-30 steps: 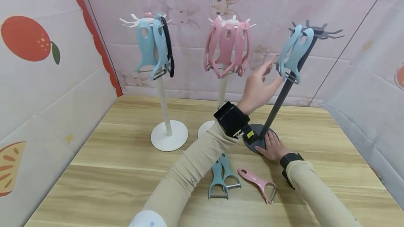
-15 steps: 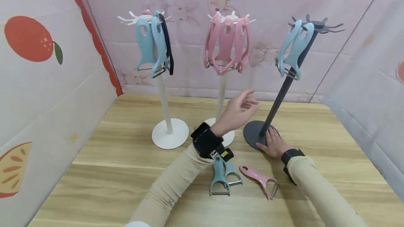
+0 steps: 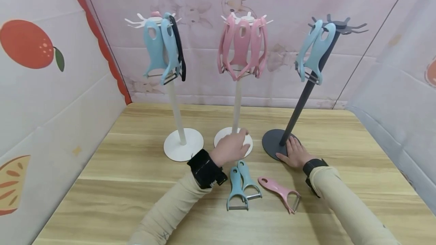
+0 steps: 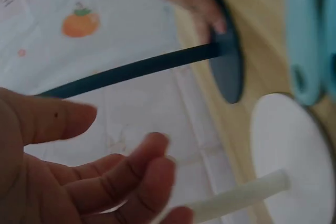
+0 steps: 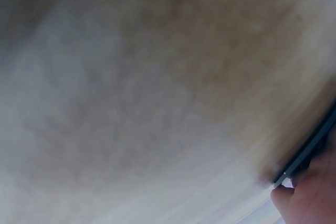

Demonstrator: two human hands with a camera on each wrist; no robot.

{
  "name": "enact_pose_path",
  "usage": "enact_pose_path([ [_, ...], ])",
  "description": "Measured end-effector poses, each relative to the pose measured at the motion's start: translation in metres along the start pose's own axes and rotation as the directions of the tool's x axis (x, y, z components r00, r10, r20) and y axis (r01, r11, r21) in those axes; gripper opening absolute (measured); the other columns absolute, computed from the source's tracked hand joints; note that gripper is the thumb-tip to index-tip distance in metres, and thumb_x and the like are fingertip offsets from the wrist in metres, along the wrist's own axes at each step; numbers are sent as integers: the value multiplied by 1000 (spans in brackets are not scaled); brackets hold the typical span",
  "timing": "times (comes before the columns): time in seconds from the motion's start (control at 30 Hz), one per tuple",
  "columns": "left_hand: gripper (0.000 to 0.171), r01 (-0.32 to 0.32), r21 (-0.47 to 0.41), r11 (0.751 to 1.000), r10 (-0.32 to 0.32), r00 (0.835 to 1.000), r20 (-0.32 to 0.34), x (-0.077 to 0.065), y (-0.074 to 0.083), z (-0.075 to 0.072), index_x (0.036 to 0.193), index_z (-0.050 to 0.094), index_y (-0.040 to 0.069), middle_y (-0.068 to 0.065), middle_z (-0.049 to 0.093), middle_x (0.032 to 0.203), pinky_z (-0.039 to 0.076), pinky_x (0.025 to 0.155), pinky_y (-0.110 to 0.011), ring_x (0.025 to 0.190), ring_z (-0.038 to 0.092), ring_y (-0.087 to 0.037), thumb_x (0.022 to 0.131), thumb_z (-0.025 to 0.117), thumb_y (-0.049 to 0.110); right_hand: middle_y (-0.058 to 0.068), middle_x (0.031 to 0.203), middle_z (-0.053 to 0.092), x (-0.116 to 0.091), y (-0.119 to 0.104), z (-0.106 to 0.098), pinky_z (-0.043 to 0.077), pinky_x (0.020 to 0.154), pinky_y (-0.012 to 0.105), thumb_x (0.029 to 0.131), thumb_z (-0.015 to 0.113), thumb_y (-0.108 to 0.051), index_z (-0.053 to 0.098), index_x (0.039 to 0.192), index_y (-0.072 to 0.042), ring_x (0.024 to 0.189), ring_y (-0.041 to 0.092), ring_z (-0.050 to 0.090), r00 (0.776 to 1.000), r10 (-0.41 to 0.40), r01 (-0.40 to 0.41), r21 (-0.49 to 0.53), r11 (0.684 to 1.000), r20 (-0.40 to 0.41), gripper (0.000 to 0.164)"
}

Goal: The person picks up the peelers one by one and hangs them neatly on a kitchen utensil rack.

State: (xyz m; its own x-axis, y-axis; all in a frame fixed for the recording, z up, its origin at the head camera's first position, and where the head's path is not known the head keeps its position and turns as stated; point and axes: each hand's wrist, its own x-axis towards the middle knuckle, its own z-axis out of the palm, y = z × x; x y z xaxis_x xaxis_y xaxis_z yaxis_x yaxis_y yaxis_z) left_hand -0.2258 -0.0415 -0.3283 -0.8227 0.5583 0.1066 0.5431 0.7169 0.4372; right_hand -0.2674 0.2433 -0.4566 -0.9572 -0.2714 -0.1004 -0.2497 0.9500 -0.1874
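My left hand hovers over the white base of the middle stand, with loosely bent fingers and nothing in them. In the left wrist view, a gap shows between its thumb and fingers. Just in front of it lie two blue-green peelers, one overlapping the other, and right of them a pink peeler. My right hand rests with spread, straight fingers on the round base of the dark grey stand. Two light blue peelers hang from that stand's hooks. The right wrist view is mostly blurred.
On the left, a white stand carries light blue peelers, a black peeler and something pink behind. Several pink peelers hang from the middle stand. Printed cloth walls enclose the wooden table.
My left hand has come away from the peelers on the dark stand, moving down and left to the middle stand's base. My right hand has stayed on the dark base.
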Motion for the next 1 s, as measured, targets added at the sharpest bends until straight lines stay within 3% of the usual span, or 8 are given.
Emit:
enact_pose_path([
  [0.17, 33, 44, 193, 980, -73, 987, 147, -13, -5, 24, 112, 48, 2, -2, 53, 63, 37, 40, -24, 46, 47, -12, 89, 56, 24, 41, 139, 11, -2, -4, -3, 14, 103, 59, 87, 20, -69, 21, 132, 22, 128, 52, 9, 1000, 11, -11, 8, 1000, 16, 101],
  [0.33, 36, 63, 288, 955, -135, 962, 239, -22, -9, 44, 114, 49, 5, 2, 49, 62, 37, 43, -24, 49, 47, -13, 86, 60, 25, 41, 139, 11, -4, -7, -6, 14, 103, 59, 91, 30, -60, 20, 133, 22, 129, 51, 9, 999, 16, -17, 12, 1000, 30, 93],
  [0.5, 39, 52, 331, 942, -133, 964, 228, -27, -13, 56, 111, 49, 6, 2, 50, 63, 37, 44, -24, 51, 47, -12, 81, 64, 26, 40, 139, 10, -1, -3, -2, 14, 103, 59, 81, 13, -75, 19, 133, 22, 129, 52, 8, 1000, 16, -16, 3, 1000, 24, 110],
  [0.63, 40, 53, 319, 946, -130, 966, 224, -27, -15, 61, 111, 51, 3, 2, 49, 64, 37, 43, -24, 53, 47, -13, 79, 64, 23, 40, 140, 7, 1, 0, 1, 12, 102, 60, 72, 4, -82, 18, 133, 22, 128, 52, 7, 999, 15, -16, 22, 1000, 30, 122],
  [0.87, 32, 69, 269, 961, -131, 967, 217, -26, -16, 60, 99, 53, 2, 1, 45, 62, 35, 41, -22, 51, 44, -13, 74, 66, 18, 40, 140, 5, 1, 1, 0, 10, 103, 61, 74, 7, -80, 16, 134, 22, 129, 52, 4, 998, 21, -22, 29, 999, 51, 119],
  [1.0, 33, 69, 272, 960, -129, 970, 207, -28, -15, 60, 98, 56, 2, 1, 47, 62, 36, 42, -23, 52, 45, -12, 73, 67, 20, 40, 140, 4, -1, -2, -3, 9, 103, 61, 82, 18, -74, 15, 134, 22, 129, 52, 3, 998, 24, -27, 50, 998, 66, 109],
])
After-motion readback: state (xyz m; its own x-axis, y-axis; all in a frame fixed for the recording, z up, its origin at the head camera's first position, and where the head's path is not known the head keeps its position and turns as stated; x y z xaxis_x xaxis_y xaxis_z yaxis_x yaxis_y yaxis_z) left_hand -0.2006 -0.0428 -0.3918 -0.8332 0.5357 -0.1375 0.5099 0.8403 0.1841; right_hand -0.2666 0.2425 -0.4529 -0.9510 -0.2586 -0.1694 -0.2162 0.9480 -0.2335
